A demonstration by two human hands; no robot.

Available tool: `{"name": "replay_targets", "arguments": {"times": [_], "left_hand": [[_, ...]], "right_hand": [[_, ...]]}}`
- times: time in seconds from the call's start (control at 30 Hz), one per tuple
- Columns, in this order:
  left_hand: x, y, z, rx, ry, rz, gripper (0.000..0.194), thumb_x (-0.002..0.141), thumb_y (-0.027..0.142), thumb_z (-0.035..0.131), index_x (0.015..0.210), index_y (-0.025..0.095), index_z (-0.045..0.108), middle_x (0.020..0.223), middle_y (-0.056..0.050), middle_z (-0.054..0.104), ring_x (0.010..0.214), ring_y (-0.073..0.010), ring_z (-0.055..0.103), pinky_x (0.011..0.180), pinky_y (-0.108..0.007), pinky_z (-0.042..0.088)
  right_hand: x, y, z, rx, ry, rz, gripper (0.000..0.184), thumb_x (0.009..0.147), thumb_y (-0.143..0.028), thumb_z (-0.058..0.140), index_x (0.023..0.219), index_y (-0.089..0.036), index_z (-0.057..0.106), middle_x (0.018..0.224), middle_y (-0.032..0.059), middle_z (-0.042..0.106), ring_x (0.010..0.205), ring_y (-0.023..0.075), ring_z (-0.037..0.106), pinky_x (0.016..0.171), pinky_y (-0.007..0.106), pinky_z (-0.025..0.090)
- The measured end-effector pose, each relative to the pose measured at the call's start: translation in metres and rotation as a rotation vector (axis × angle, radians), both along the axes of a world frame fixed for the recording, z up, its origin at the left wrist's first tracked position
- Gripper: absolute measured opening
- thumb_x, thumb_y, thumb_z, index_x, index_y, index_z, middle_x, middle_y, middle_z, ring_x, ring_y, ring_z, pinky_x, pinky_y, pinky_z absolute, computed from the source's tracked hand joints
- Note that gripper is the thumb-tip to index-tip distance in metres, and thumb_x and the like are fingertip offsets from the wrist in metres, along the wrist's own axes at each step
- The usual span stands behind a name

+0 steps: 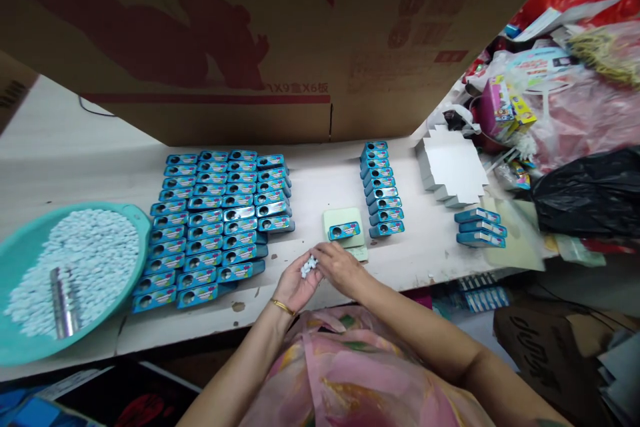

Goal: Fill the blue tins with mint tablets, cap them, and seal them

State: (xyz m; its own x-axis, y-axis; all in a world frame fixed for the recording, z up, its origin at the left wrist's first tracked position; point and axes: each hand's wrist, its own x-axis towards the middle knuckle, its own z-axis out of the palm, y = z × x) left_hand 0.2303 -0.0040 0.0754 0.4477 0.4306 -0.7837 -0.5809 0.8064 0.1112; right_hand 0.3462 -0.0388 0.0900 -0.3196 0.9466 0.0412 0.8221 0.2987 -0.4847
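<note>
My left hand [296, 285] is palm up and cupped around a few small pale blue candies [309, 265]. My right hand [341, 268] reaches in from the right, its fingers bent together at the edge of that palm; whatever they pinch is hidden. Just beyond both hands, a small blue printed box [344, 231] with a round hole at one end lies on a pale green scale [331, 216]. To the left, a turquoise basin [143, 227] holds a heap of the same candies [100, 240], with a metal cup [65, 303] lying on them.
Several columns of blue boxes [204, 218] stand left of the scale, and another column [383, 192] stands right of it. Farther right are flat white card pieces [453, 163] and three blue boxes [481, 227]. A large cardboard carton [300, 113] closes off the back.
</note>
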Motion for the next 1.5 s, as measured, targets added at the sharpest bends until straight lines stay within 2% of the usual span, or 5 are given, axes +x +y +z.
{"name": "replay_targets", "arguments": {"times": [0.4, 0.67, 0.97, 1.23, 1.5], "left_hand": [[0.028, 0.032, 0.007, 0.119, 0.110, -0.064, 0.010, 0.069, 0.005, 0.051, 0.075, 0.005, 0.059, 0.079, -0.013, 0.063, 0.079, -0.0182, 0.059, 0.072, -0.028, 0.051], [0.023, 0.033, 0.000, 0.067, 0.124, 0.006, 0.013, 0.070, 0.005, 0.050, 0.080, 0.005, 0.057, 0.087, -0.017, 0.061, 0.089, -0.0229, 0.057, 0.072, -0.029, 0.052], [0.007, 0.025, -0.002, 0.027, 0.057, 0.028, 0.018, 0.071, 0.005, 0.048, 0.087, 0.006, 0.057, 0.089, -0.016, 0.061, 0.090, -0.0221, 0.057, 0.072, -0.030, 0.052], [0.005, 0.017, 0.000, 0.015, -0.024, -0.016, 0.021, 0.077, 0.010, 0.039, 0.085, 0.006, 0.058, 0.072, -0.008, 0.063, 0.064, -0.0113, 0.060, 0.057, -0.021, 0.050], [-0.031, -0.017, -0.011, -0.130, 0.081, -0.010, 0.019, 0.079, 0.011, 0.036, 0.073, 0.008, 0.055, 0.063, -0.005, 0.060, 0.059, -0.0098, 0.058, 0.057, -0.020, 0.048]], "right_hand": [[0.056, 0.034, -0.010, -0.050, 0.236, -0.164, 0.021, 0.071, -0.006, 0.048, 0.086, -0.018, 0.058, 0.082, 0.0014, 0.052, 0.077, 0.0110, 0.050, 0.072, 0.022, 0.041], [0.059, 0.037, -0.014, -0.080, 0.056, -0.208, 0.029, 0.074, -0.007, 0.047, 0.099, -0.019, 0.056, 0.092, 0.0049, 0.056, 0.087, 0.0148, 0.051, 0.076, 0.026, 0.043], [0.062, 0.030, -0.019, -0.052, 0.131, -0.208, 0.028, 0.081, -0.010, 0.037, 0.101, -0.019, 0.055, 0.093, 0.0045, 0.059, 0.087, 0.0133, 0.053, 0.076, 0.026, 0.043], [0.010, 0.011, 0.001, 0.048, 0.001, -0.046, 0.032, 0.079, -0.019, 0.046, 0.111, -0.017, 0.047, 0.101, 0.0077, 0.054, 0.091, 0.0183, 0.046, 0.080, 0.031, 0.039], [-0.034, -0.009, -0.014, -0.131, -0.100, 0.083, 0.014, 0.079, -0.017, 0.047, 0.091, -0.013, 0.052, 0.084, 0.0042, 0.052, 0.079, 0.0159, 0.044, 0.072, 0.026, 0.040]]}}
